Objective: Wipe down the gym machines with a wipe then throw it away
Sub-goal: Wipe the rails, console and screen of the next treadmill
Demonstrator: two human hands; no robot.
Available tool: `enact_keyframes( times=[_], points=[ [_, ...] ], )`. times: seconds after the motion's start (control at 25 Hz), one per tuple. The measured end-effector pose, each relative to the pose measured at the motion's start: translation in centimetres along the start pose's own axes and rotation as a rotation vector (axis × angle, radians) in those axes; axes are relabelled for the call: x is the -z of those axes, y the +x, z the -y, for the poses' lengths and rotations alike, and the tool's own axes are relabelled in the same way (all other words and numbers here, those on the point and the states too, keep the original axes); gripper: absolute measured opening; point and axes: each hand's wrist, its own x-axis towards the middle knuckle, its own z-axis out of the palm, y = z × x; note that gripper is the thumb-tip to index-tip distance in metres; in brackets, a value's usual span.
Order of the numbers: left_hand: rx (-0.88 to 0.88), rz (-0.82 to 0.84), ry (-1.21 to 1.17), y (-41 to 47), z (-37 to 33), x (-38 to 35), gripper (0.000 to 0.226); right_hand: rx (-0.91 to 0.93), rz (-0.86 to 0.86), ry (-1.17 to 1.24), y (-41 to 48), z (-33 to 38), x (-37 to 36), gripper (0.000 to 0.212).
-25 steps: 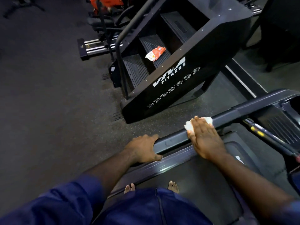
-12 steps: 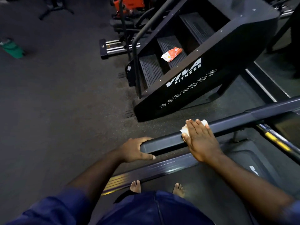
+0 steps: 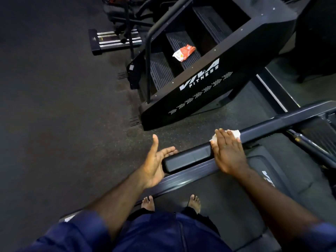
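I stand barefoot on a treadmill. Its dark left handrail [image 3: 189, 158] runs from the lower middle up to the right. My right hand [image 3: 228, 151] lies flat on the rail and presses a white wipe [image 3: 234, 133] onto it; the wipe shows at my fingertips. My left hand [image 3: 156, 164] is off the rail's near end, palm turned up, fingers straight, thumb raised, holding nothing.
A black stair-climber [image 3: 209, 84] stands just beyond the rail, with an orange and white wipes packet [image 3: 184, 52] on one of its steps. A chrome-railed machine base [image 3: 112, 40] lies further back. Dark rubber floor [image 3: 54, 124] stretches to the left.
My left hand has let go of the rail's end and opened, palm up. My right hand with the wipe has slid slightly toward the rail's near end.
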Motion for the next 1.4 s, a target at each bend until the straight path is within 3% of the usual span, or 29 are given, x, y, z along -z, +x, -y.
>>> enact_keyframes(
  times=[0.08, 0.2, 0.36, 0.44, 0.52, 0.68, 0.8, 0.88, 0.96, 1.04, 1.2, 1.4],
  points=[
    [0.014, 0.008, -0.086, 0.2, -0.1, 0.1, 0.118, 0.037, -0.017, -0.004, -1.4, 5.3, -1.2, 0.074],
    [0.019, 0.089, -0.092, -0.2, -0.6, 0.1, 0.117, 0.255, 0.072, -0.041, -5.3, 11.9, -2.9, 0.062],
    [0.063, 0.116, -0.028, 0.3, -1.4, 0.4, 0.121, 0.378, 0.127, -0.108, -5.6, 8.6, -1.7, 0.064],
    [0.084, 0.091, -0.044, 0.6, -1.2, 0.3, 0.124, 0.198, 0.089, -0.110, -3.3, 5.9, -1.0, 0.081],
    [0.093, 0.079, -0.070, 1.0, -1.1, 0.5, 0.129, 0.074, 0.081, -0.093, -2.1, 7.8, -0.7, 0.089],
    [0.111, 0.052, -0.054, 1.6, -1.4, 1.1, 0.127, 0.317, 0.152, -0.053, -5.1, 14.1, -2.0, 0.062],
    [0.124, -0.040, -0.032, 2.5, -1.7, 1.2, 0.122, 0.425, 0.212, -0.117, -3.9, 11.5, 0.5, 0.057],
    [0.144, -0.081, -0.036, 3.2, -1.9, 1.3, 0.126, 0.343, 0.364, -0.252, 0.4, 10.1, 2.4, 0.051],
    [0.167, -0.116, -0.042, 3.9, -2.2, 1.3, 0.132, 0.302, 0.675, -0.381, 5.3, 11.4, 2.9, 0.042],
    [0.188, -0.148, -0.042, 4.5, -2.6, 1.5, 0.131, 0.405, 0.917, -0.362, 6.7, 14.3, 1.8, 0.040],
    [0.254, -0.148, 0.054, 5.4, -4.0, 0.8, 0.123, 0.659, 0.907, -0.296, 5.5, 13.5, 3.8, 0.044],
    [0.353, -0.064, 0.372, 7.3, -4.5, -0.8, 0.144, 0.398, 1.057, -0.336, 10.3, 10.4, 5.0, 0.048]
  ],
)
